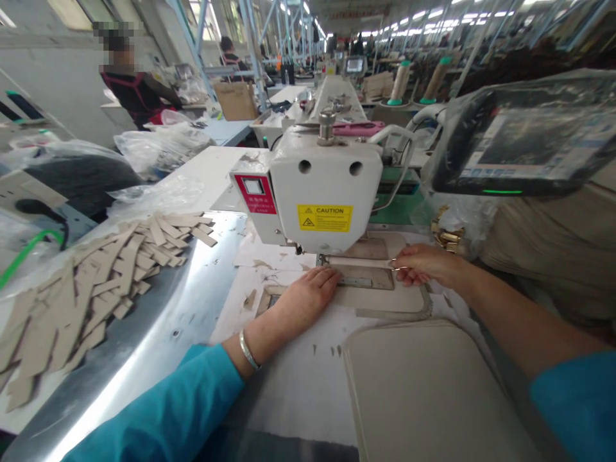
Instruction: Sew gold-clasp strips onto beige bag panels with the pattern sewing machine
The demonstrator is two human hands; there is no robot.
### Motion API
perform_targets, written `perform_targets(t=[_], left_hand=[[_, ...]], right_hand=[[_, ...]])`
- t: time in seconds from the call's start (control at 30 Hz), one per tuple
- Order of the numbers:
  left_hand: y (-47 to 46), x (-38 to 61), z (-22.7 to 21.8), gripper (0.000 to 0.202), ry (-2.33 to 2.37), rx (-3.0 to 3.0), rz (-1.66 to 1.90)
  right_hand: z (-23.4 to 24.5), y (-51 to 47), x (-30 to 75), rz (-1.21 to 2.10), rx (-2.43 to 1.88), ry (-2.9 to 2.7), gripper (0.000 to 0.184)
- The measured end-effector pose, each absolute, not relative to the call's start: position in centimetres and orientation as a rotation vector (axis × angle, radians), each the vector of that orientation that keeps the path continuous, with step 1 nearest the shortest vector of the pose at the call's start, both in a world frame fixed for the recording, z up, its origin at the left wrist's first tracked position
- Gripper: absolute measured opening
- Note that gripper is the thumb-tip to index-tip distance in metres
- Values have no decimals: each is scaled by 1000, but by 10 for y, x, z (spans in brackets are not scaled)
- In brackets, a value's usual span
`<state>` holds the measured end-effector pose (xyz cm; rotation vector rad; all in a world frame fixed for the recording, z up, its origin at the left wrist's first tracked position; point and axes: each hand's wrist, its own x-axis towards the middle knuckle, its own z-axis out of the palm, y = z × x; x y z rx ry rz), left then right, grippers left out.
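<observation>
Under the head of a white sewing machine [327, 179] lies a beige panel [409, 295] in a flat frame. A narrow beige strap [363, 262] runs across it. My left hand [312, 292] rests flat near the strap's left end, fingers stretched out and close together, pressing on the work. At the strap's right end, my right hand [421, 264] is closed in a pinch around a thin metal ring [395, 264]. Just below the strap is a small metal plate [356, 282]. My fingers partly hide the ring, and my left hand covers part of the panel.
Many cut beige strips [106, 276] are heaped at left. Stacked beige panels [428, 391] lie in front at right. A plastic-wrapped control screen [529, 147] overhangs the right side, near gold metal pieces [447, 234] in a bag. Another person [129, 90] sits at far left.
</observation>
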<state>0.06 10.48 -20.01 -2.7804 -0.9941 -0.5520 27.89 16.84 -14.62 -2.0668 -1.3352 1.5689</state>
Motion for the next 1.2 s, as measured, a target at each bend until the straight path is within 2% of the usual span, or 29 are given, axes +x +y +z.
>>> perform_targets(t=[0.4, 0.6, 0.83, 1.03, 1.13, 1.2], left_hand=[[92, 5, -185, 28, -950, -2866, -605], [71, 8, -168, 22, -858, -2980, -601], [64, 11, -163, 20, -896, -3053, -628], [61, 11, -159, 22, -1292, -3174, -873], [62, 20, -151, 26, -1708, -3277, -1067], [67, 34, -148, 37, -1977, -3324, -1251]], right_hand=[[-144, 165, 282, 1525, -2048, -1346, 15], [-143, 155, 277, 1460, -2098, -1429, 21], [-147, 151, 270, 1091, -2127, -1675, 20], [-99, 155, 318, 710, -2151, -1855, 16], [-61, 138, 352, 795, -1927, -1995, 14], [-40, 121, 367, 920, -1767, -1996, 17]])
